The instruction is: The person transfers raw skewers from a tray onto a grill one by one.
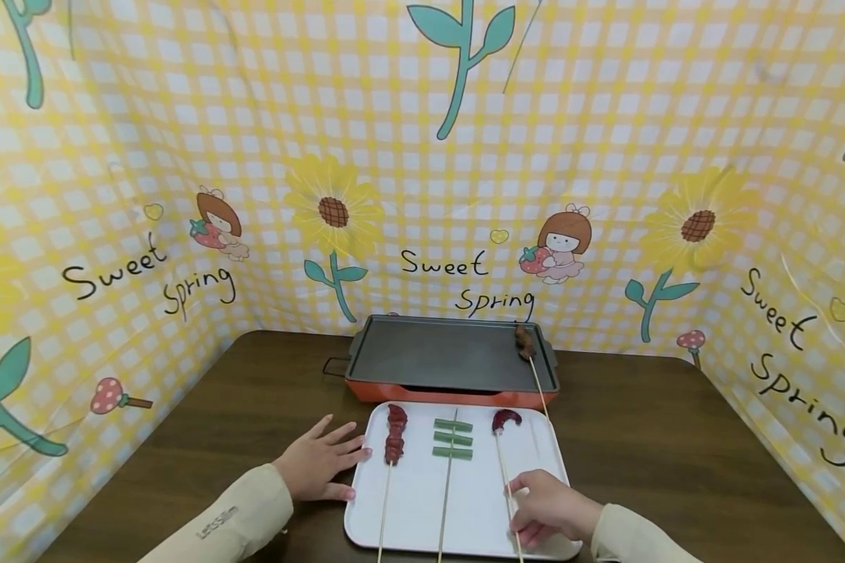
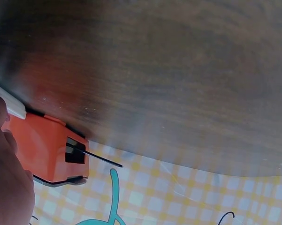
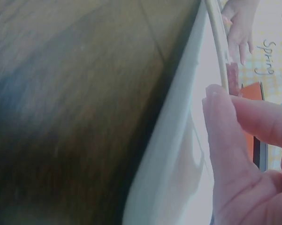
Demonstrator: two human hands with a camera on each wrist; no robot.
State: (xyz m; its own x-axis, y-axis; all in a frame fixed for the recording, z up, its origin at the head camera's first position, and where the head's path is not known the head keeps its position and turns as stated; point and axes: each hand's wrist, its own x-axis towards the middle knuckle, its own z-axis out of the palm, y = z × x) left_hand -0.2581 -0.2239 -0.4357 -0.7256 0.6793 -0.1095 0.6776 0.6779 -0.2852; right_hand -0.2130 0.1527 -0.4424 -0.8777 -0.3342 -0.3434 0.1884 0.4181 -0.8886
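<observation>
My right hand (image 1: pixel 549 508) pinches the wooden stick of a skewer (image 1: pixel 503 465) with a dark, glossy red curved piece at its tip, over the right side of the white tray (image 1: pixel 418 516). In the right wrist view, the thumb and a finger of that hand (image 3: pixel 241 154) meet at the stick (image 3: pixel 219 40). With fingers spread, my left hand (image 1: pixel 321 461) touches the tray's left edge. Between the hands, a red meat skewer (image 1: pixel 395 438) and a skewer of green vegetable strips (image 1: pixel 453 439) lie on the tray.
Behind the tray stands an orange electric grill (image 1: pixel 436 352) with a dark flat plate and a wire handle at its left. A browned meat skewer (image 1: pixel 524 342) lies at the plate's right end, its stick reaching toward the tray. A checked cloth (image 1: pixel 422 195) surrounds the brown table (image 1: pixel 676 438).
</observation>
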